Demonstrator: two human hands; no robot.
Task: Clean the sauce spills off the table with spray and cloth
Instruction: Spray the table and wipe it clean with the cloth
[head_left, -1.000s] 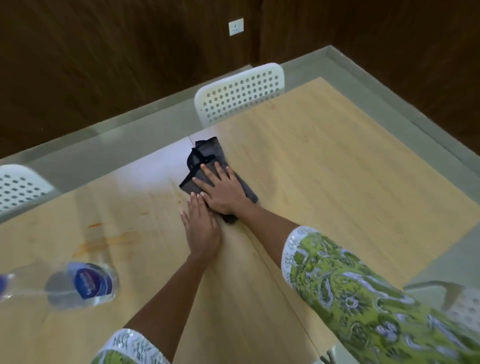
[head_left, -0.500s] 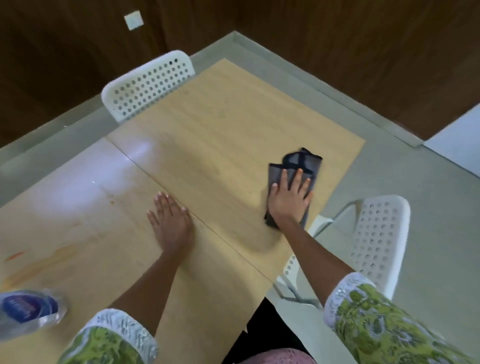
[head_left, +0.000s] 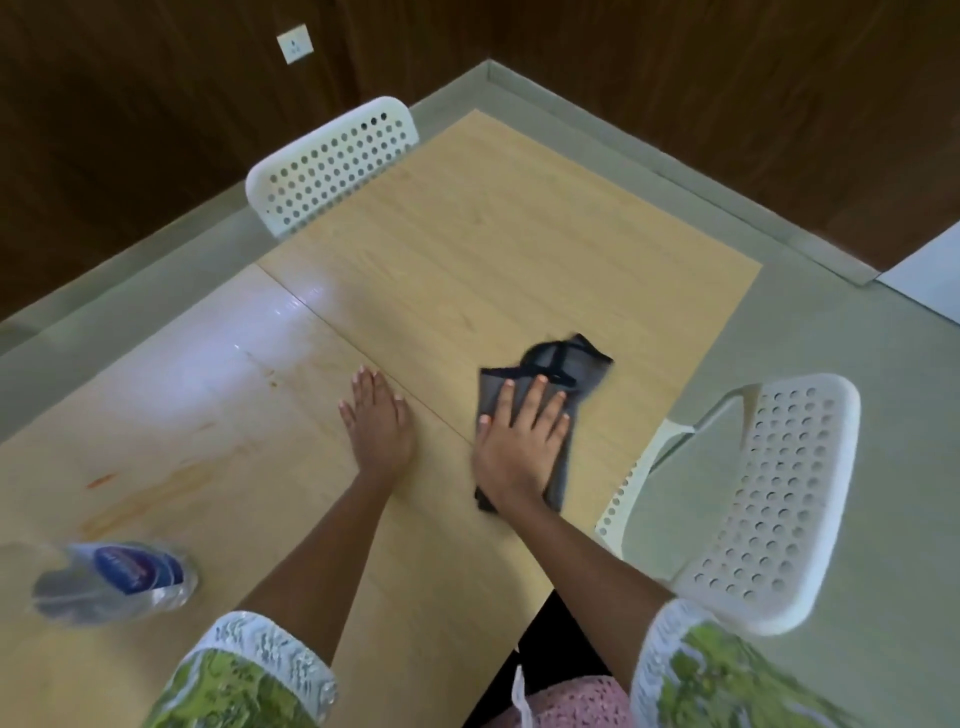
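Note:
A dark grey cloth (head_left: 569, 370) lies on the light wooden table (head_left: 493, 249), right of centre. My right hand (head_left: 522, 441) presses flat on it with fingers spread. Flat on the bare wood just left of the cloth rests my left hand (head_left: 376, 421), fingers straight, holding nothing. Orange-red sauce smears (head_left: 150, 493) streak the table's left part, with a small spot (head_left: 271, 376) further back. A clear plastic bottle with a blue label (head_left: 117, 574) stands near the front left edge.
One white perforated chair (head_left: 332, 161) stands at the table's far side and another (head_left: 753, 499) at its right side. A seam (head_left: 322, 317) divides the tabletop. Dark wooden walls (head_left: 727, 78) enclose the corner; the floor (head_left: 857, 364) is grey-green.
My right hand first swept the cloth from the table's centre seam toward the right edge, then drew it back leftward. My left hand stayed flat on the table.

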